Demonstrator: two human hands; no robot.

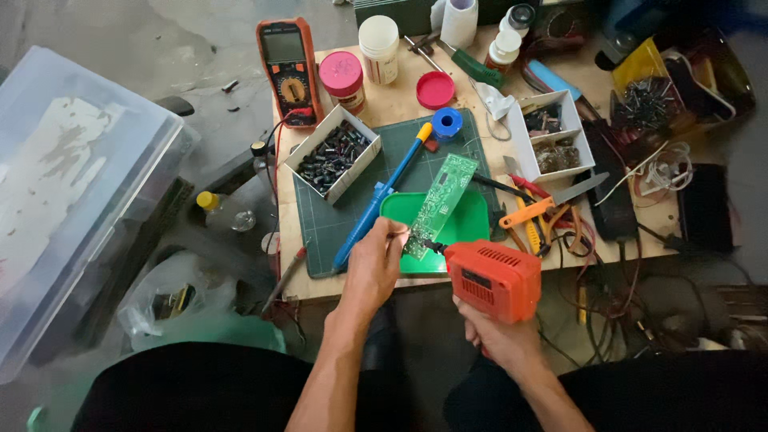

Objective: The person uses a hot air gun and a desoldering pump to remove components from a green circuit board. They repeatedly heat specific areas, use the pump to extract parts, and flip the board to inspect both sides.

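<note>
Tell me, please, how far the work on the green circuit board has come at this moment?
Done: cannot tell, as no drilled holes show.
In hand: the left hand holds the green circuit board over the green tray; the right hand aims the orange drill at its near end.
Left: the blue soldering iron lies unused on the mat.

— Where does the circuit board (440,202) lie?
— On the tray (472,226), which sits on the cutting mat (320,224). The soldering iron (380,200) lies to its left, the drill (490,278) before it.
— And behind?
— The solder spool (446,124); the multimeter (289,70) is far left.
</note>
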